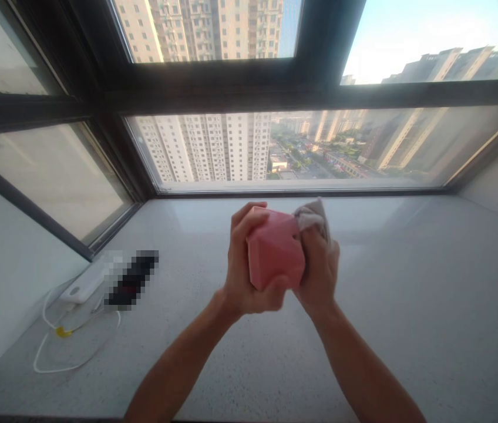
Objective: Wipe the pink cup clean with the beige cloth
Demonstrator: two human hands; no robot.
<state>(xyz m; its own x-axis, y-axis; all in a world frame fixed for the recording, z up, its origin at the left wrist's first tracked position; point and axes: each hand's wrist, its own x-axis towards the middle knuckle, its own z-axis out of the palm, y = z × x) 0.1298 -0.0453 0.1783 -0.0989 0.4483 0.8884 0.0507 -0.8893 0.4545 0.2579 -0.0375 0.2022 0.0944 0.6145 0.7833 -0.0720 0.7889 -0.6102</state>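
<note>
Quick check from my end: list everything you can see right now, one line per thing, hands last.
pink faceted object: 1, pink, held up between both hands above the sill
cloth: 1, grey, bunched against the pink object's right side
white cable: 1, white with a yellow tie, looped at the sill's left end
white device: 1, white, left end of the sill, partly blurred
dark item: 1, black, beside the white device, blurred out
stone sill: 1, pale speckled, below the window
window frame: 1, dark, tower blocks outside
left hand: 1, gripping the pink object
right hand: 1, pressing the cloth to it

pink faceted object (pixel 274 254), grey cloth (pixel 312 215), speckled sill (pixel 407 305)
</note>
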